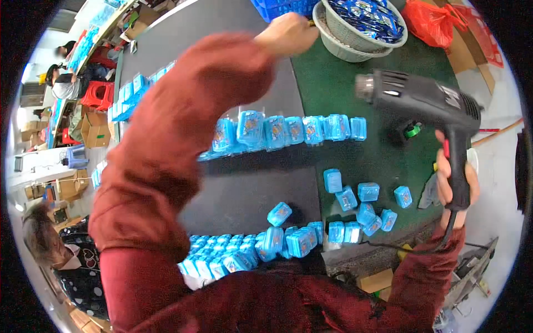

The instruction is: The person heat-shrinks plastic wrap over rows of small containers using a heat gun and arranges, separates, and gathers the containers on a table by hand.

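My right hand is wrapped round the handle of a black heat gun, its nozzle pointing left over the green mat. My left hand is closed at the rim of the lower white basket; a small piece at its fingertips is too small to name. Blue packets fill the upper white basket. A row of blue plastic boxes crosses the table below my left arm. Loose blue boxes lie on the green mat, and more boxes line the near edge.
A blue crate and a red bag stand at the far side. A tape roll lies under the heat gun. A co-worker is at the lower left; other people are farther back.
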Demonstrator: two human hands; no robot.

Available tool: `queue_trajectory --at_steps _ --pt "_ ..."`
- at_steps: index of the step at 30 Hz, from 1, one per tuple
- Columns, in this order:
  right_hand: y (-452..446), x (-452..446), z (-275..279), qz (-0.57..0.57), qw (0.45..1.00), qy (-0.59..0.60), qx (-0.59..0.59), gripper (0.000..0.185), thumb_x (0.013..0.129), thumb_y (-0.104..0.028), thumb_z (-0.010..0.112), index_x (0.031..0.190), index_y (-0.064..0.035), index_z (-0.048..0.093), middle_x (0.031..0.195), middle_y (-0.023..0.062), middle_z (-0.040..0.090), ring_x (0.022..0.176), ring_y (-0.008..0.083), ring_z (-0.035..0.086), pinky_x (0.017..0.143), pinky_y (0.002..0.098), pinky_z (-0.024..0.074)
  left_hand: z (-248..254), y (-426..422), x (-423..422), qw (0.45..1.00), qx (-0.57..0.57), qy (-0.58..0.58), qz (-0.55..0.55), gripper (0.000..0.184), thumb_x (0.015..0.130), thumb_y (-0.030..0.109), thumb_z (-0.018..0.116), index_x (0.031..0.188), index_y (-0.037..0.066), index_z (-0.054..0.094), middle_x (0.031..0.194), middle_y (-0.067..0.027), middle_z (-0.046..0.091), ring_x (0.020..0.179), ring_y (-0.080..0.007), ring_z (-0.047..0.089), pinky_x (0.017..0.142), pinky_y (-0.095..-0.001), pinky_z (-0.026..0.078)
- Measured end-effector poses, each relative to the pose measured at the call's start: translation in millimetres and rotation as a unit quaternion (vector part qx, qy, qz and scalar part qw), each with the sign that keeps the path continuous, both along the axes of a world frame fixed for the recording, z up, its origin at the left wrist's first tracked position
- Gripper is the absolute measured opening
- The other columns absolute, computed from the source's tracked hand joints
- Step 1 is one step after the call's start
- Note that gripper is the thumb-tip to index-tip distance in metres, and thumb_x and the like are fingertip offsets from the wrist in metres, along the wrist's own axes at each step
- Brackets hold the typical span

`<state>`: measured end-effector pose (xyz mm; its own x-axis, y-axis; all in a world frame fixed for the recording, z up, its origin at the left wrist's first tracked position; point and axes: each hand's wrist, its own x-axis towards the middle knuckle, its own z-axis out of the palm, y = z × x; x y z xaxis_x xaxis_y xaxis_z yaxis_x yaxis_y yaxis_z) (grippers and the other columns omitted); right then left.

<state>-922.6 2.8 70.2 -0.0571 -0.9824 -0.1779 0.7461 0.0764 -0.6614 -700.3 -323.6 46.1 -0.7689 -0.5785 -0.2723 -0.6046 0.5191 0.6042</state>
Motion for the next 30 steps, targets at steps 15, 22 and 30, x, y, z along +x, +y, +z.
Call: queue_trajectory --at_steps 15,22,30 --pt "-180 74 40 0.053 0.922 0.336 0.187 0.028 0.079 -0.025 0.055 0.092 -0.0009 0.057 0.087 0.0172 0.060 0.057 0.0169 0.058 0.042 0.0198 0.0439 -59 136 165 0.922 -0.353 0.112 -0.113 0.038 0.076 0.014 0.058 0.112 0.006 0.047 0.125 -0.0133 0.039 0.113 -0.0314 0.039 0.083 -0.0422 0.035" --pt "-192 110 68 0.249 0.915 0.285 0.138 0.027 0.073 -0.020 0.062 0.087 0.0025 0.055 0.075 0.0138 0.060 0.053 0.0175 0.058 0.042 0.0241 0.0467 -69 130 166 0.908 -0.386 0.150 -0.066 0.036 0.074 0.010 0.057 0.109 0.006 0.049 0.121 -0.0136 0.040 0.107 -0.0300 0.040 0.081 -0.0406 0.034" --pt "-199 96 81 0.218 0.905 0.295 0.213 0.025 0.072 -0.016 0.062 0.085 0.0033 0.054 0.073 0.0147 0.059 0.058 0.0188 0.058 0.042 0.0248 0.0480 -62 129 169 0.903 -0.388 0.181 -0.033 0.034 0.070 0.013 0.058 0.102 0.006 0.051 0.110 -0.0125 0.042 0.098 -0.0290 0.041 0.076 -0.0375 0.033"
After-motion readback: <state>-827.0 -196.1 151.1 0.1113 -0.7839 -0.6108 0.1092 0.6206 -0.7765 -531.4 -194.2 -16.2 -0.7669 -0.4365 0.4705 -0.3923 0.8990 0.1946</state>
